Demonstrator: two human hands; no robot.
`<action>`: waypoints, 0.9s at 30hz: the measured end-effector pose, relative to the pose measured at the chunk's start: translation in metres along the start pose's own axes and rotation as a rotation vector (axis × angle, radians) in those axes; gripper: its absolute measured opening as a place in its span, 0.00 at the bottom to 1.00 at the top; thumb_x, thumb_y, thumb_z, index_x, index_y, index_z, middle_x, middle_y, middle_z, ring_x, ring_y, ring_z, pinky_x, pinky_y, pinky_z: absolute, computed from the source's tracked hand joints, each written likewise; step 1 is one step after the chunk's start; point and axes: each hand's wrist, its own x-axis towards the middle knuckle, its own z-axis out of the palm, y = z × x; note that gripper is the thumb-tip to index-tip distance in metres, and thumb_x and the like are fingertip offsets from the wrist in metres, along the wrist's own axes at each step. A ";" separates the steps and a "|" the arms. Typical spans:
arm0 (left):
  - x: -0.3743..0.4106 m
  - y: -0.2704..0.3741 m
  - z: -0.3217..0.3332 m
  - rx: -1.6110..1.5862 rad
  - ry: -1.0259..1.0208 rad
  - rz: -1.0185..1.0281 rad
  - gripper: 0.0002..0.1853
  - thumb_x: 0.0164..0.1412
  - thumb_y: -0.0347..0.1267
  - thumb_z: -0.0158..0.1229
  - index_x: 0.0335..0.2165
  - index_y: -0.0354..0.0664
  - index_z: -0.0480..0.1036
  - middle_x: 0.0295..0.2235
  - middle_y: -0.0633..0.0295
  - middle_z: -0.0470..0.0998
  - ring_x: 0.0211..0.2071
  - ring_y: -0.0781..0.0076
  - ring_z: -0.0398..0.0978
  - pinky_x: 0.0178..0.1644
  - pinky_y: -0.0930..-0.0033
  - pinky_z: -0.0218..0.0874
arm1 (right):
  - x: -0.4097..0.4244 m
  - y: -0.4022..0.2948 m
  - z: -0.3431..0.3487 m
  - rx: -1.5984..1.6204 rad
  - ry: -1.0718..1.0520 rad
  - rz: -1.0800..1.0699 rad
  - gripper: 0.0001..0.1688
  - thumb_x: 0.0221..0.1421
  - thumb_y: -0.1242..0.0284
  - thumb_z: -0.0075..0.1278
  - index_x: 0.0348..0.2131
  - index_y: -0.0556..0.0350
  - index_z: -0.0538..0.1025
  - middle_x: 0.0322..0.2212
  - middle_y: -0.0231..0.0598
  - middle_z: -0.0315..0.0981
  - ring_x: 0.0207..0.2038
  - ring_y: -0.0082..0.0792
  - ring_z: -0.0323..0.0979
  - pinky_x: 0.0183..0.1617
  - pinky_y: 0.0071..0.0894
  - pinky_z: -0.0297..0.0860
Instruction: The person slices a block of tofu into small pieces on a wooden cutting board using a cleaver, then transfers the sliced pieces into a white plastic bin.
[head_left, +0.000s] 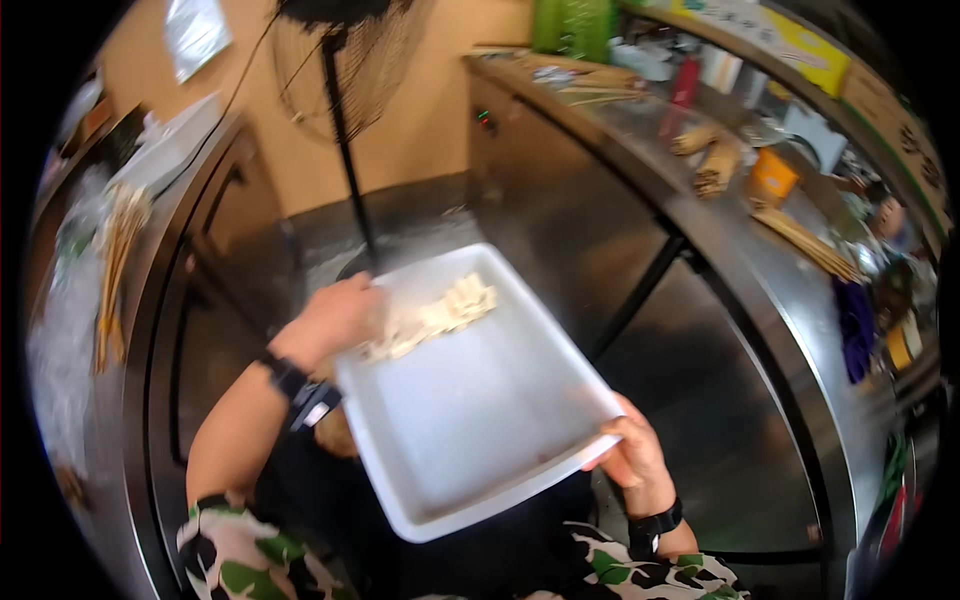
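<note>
A white rectangular plastic tray (480, 405) is tilted before me, over my lap. My right hand (634, 442) grips its near right corner, with the thumb on the rim. My left hand (345, 315) is at the far left corner, blurred; whether its fingers hold the rim or some of the food is not clear. Pale pieces of food (450, 307), perhaps on sticks, lie in a row across the far left part of the tray, close to my left fingers. The tray's near part shows a bare floor with a small dark spot.
A black stand fan (349, 150) stands ahead by the wall. Steel counters flank me: the left bears wooden skewers (116, 262), plastic film and a white foam box (169, 150); the right bears skewer bundles (716, 169), an orange container (771, 178) and a purple cloth (853, 330).
</note>
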 end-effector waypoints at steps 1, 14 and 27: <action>-0.006 -0.012 -0.009 -0.115 0.191 0.094 0.26 0.46 0.34 0.66 0.46 0.46 0.72 0.44 0.56 0.71 0.42 0.55 0.72 0.45 0.60 0.66 | 0.002 -0.003 0.001 0.041 -0.020 0.008 0.29 0.48 0.82 0.41 0.52 0.72 0.63 0.39 0.52 0.72 0.30 0.44 0.78 0.27 0.40 0.81; -0.146 -0.078 0.024 -1.434 0.687 -0.350 0.09 0.61 0.26 0.53 0.41 0.41 0.72 0.36 0.66 0.74 0.34 0.80 0.73 0.39 0.79 0.66 | 0.051 -0.149 0.099 -0.101 -0.164 -0.385 0.23 0.55 0.77 0.39 0.50 0.71 0.63 0.43 0.53 0.70 0.37 0.48 0.77 0.32 0.42 0.81; -0.189 -0.044 0.182 -1.834 0.525 -0.669 0.07 0.62 0.26 0.55 0.40 0.39 0.71 0.33 0.64 0.76 0.31 0.80 0.73 0.36 0.80 0.67 | 0.226 -0.294 0.175 0.039 0.145 -0.893 0.16 0.58 0.79 0.36 0.45 0.73 0.57 0.46 0.65 0.60 0.45 0.68 0.68 0.43 0.63 0.77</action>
